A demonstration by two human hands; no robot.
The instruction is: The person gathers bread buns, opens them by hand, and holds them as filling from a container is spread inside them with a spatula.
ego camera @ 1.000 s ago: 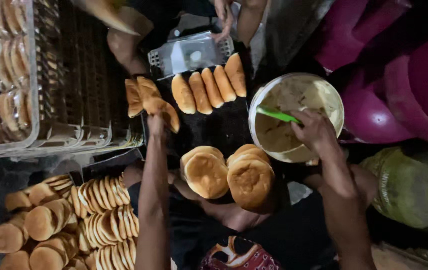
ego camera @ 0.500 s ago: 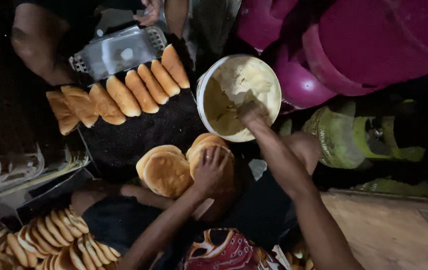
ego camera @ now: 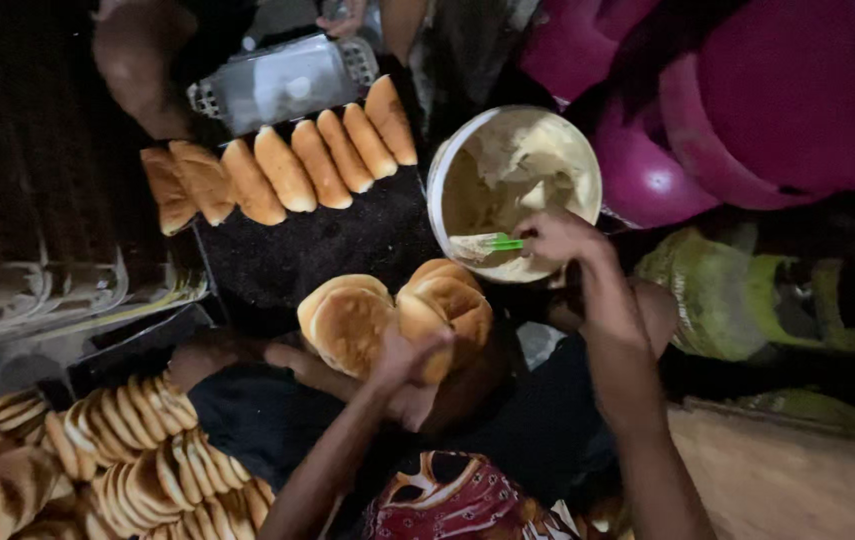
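Right hand (ego camera: 559, 238) at three o'clock grips a green spreader (ego camera: 492, 244) loaded in the tub (ego camera: 447, 165), left hand (ego camera: 402, 358) closes on a bun (ego camera: 425, 328) at centre, so spreading looks barely begun, with the roll row (ego camera: 282, 168) at eleven o'clock apparently untouched.

You have open black tray (ego camera: 327, 250) between the row of long rolls (ego camera: 287, 165) and round buns (ego camera: 387, 315); the bucket (ego camera: 447, 160) blocks the right.
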